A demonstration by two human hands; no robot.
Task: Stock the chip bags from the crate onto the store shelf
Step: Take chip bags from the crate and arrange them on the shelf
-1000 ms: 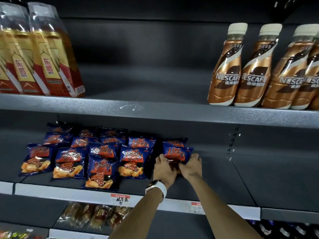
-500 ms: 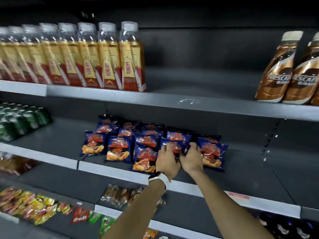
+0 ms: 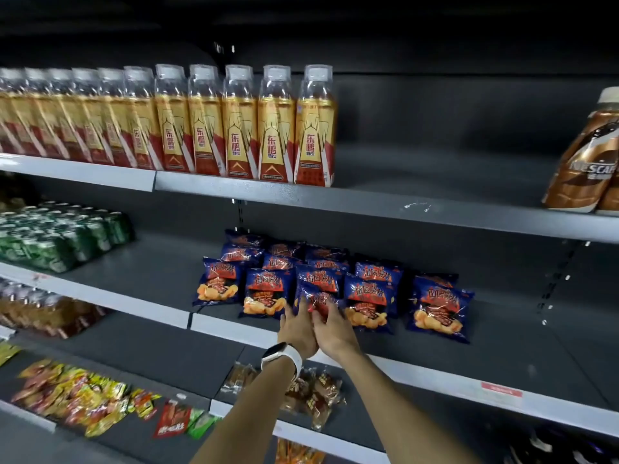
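- The chip bag (image 3: 318,298) in hand sits at the front of the middle shelf (image 3: 502,333), third column from the left in the blue block, its lower edge hidden behind the fingers.
- Both hands are together on it: the left hand (image 3: 298,329) with fingers up its left side, the right hand (image 3: 335,329) curled on its lower right; palms nearly touch below the bag.
- Handling, as I judge it: light, air-puffed, soft foil, likely slick and crackly, with brittle chips inside. Best taken by the side seams or bottom edge with a loose hold; squeezing the belly could crush the chips, and a push may slide it into its neighbours.
- Chip bags on the shelf: about thirteen show, in five columns front to back; the back rows overlap in shadow, so the count is rough. The far-right bag (image 3: 438,304) stands a little apart, with another behind it.
- No crate is in view.
- Upper shelf: a row of gold-and-red bottles (image 3: 278,125), at least eleven, blurring off to the left; two brown coffee bottles (image 3: 582,162) at the right edge.
- Left of the chips: green cans (image 3: 60,236), too many and too blurred to count.
- Below: loose snack packets (image 3: 77,396) and clear packs (image 3: 311,393); a watch (image 3: 281,356) on the left wrist.
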